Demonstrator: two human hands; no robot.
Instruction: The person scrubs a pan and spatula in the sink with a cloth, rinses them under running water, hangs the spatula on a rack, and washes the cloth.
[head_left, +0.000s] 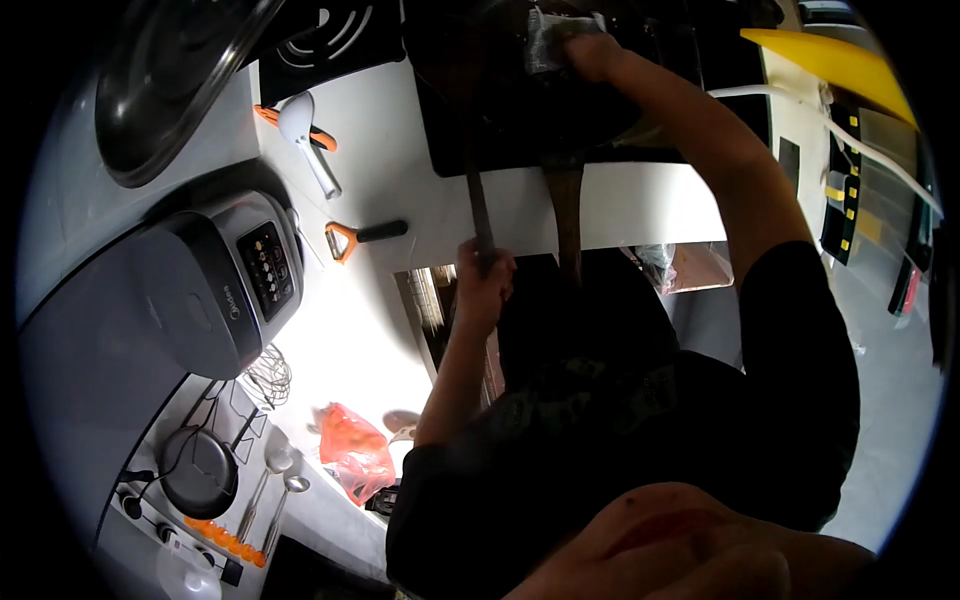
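Note:
My left hand (484,285) is closed around the lower end of a long handle (477,205), which runs up into the dark area over the cooktop. The far end of this utensil is too dark to make out. Over a dark pan (560,110) on the cooktop, my right hand (592,55) grips a small, shiny, whitish plastic packet (548,40). What the pan contains is lost in shadow. Its wooden handle (567,210) points toward my body, between my arms, with neither hand on it.
Left of the cooktop (440,130) lie a peeler (345,240) and a pale rice paddle (300,125). A grey rice cooker (225,285) stands farther left, and a large lid (165,100) above it. A red plastic bag (352,450) sits below. A white cable (850,135) crosses the right side.

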